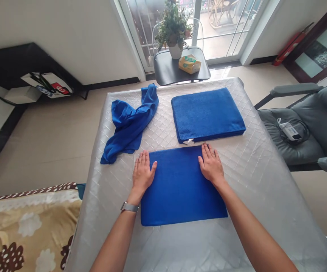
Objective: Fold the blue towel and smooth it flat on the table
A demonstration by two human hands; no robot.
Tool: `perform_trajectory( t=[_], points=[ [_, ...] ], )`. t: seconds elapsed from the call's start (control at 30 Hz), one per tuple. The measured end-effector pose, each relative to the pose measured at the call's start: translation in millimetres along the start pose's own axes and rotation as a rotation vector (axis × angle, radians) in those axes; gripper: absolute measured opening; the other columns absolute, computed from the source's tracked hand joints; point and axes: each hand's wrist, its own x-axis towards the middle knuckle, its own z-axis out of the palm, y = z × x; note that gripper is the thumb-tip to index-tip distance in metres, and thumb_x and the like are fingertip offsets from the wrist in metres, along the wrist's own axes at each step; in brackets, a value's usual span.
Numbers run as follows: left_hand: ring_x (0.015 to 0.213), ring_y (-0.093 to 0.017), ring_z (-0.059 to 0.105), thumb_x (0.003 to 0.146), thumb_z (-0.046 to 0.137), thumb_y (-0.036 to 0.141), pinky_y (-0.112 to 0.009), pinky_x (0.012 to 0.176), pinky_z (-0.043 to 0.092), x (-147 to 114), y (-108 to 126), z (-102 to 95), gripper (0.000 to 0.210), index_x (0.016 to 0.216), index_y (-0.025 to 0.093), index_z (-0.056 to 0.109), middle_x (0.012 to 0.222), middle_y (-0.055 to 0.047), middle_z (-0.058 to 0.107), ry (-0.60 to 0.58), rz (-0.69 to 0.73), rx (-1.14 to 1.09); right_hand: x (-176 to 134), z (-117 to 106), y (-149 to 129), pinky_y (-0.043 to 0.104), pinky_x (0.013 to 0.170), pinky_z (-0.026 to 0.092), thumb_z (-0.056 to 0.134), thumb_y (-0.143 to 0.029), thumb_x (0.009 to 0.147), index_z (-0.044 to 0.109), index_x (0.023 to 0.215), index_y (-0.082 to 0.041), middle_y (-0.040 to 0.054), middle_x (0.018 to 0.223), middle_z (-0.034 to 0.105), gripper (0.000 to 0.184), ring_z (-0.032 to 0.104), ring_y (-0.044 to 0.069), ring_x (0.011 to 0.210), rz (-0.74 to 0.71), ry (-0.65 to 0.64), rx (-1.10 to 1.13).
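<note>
A blue towel [182,189] lies flat in a rectangle on the table in front of me. My left hand [143,172] rests flat at its upper left corner, fingers stretched out and thumb on the cloth. At the upper right corner my right hand [211,162] lies flat too, fingers pointing away from me. Just beyond is a neat stack of folded blue towels [207,113], with a small white tag at its near edge. A crumpled blue towel [132,122] sits to the left of the stack.
The table wears a silvery quilted cover [254,181]. Behind it, a chair [166,71] holds a potted plant [176,51] and a yellow tissue pack [190,64]. A grey armchair [276,151] with a power strip [290,131] stands right. A patterned blanket [30,226] lies lower left.
</note>
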Motion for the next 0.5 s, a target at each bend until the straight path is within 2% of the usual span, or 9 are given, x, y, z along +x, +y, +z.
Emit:
perform_trajectory(
  t=[0.1, 0.2, 0.27, 0.37, 0.43, 0.5],
  points=[
    [0.149, -0.027, 0.024, 0.102, 0.025, 0.051, -0.050, 0.122, 0.023, -1, -1, -2.8, 0.070, 0.155, 0.006, 0.021, 0.160, -0.019, 0.028, 0.024, -0.005, -0.013, 0, 1, 0, 0.045, 0.123, 0.018, 0.028, -0.035, 0.102, 0.021, 0.157, -0.012, 0.0078, 0.161, 0.027, 0.060, 0.020, 0.022, 0.150, 0.005, 0.003, -0.003],
    [0.148, -0.029, 0.027, 0.102, 0.029, 0.046, -0.052, 0.121, 0.025, 0, 25, -9.1, 0.065, 0.152, 0.005, 0.030, 0.158, -0.021, 0.032, 0.124, -0.041, -0.064, 0, -2, -1, 0.045, 0.123, 0.018, 0.028, -0.035, 0.102, 0.020, 0.157, -0.012, 0.0077, 0.162, 0.026, 0.060, 0.020, 0.022, 0.150, 0.016, -0.001, -0.002],
    [0.146, -0.029, 0.032, 0.102, 0.032, 0.041, -0.053, 0.119, 0.029, 2, 60, -13.3, 0.057, 0.148, 0.008, 0.040, 0.154, -0.020, 0.040, 0.181, -0.034, -0.131, 0, -4, -3, 0.045, 0.123, 0.018, 0.028, -0.034, 0.102, 0.020, 0.157, -0.012, 0.0074, 0.162, 0.026, 0.060, 0.020, 0.021, 0.150, 0.015, -0.008, -0.002],
    [0.137, -0.026, 0.046, 0.101, 0.038, 0.034, -0.048, 0.114, 0.039, 11, 130, -13.1, 0.044, 0.138, 0.015, 0.053, 0.141, -0.015, 0.057, 0.202, 0.070, -0.274, 0, -6, -2, 0.045, 0.123, 0.018, 0.028, -0.034, 0.102, 0.022, 0.156, -0.010, 0.0080, 0.161, 0.027, 0.060, 0.021, 0.022, 0.150, 0.011, -0.014, -0.003],
    [0.133, -0.025, 0.051, 0.100, 0.041, 0.032, -0.046, 0.113, 0.042, 19, 176, -5.6, 0.041, 0.135, 0.016, 0.055, 0.135, -0.013, 0.062, 0.194, 0.157, -0.358, -1, -5, 0, 0.046, 0.122, 0.019, 0.030, -0.031, 0.101, 0.022, 0.156, -0.010, 0.0089, 0.162, 0.026, 0.059, 0.020, 0.023, 0.150, -0.002, -0.019, -0.003],
    [0.135, -0.023, 0.049, 0.099, 0.041, 0.030, -0.044, 0.115, 0.040, 28, 210, 6.1, 0.042, 0.137, 0.016, 0.053, 0.138, -0.012, 0.060, 0.169, 0.204, -0.409, -3, -3, 4, 0.047, 0.122, 0.019, 0.034, -0.027, 0.099, 0.022, 0.156, -0.009, 0.0102, 0.162, 0.024, 0.061, 0.018, 0.024, 0.151, -0.042, -0.023, -0.005]
  ],
)
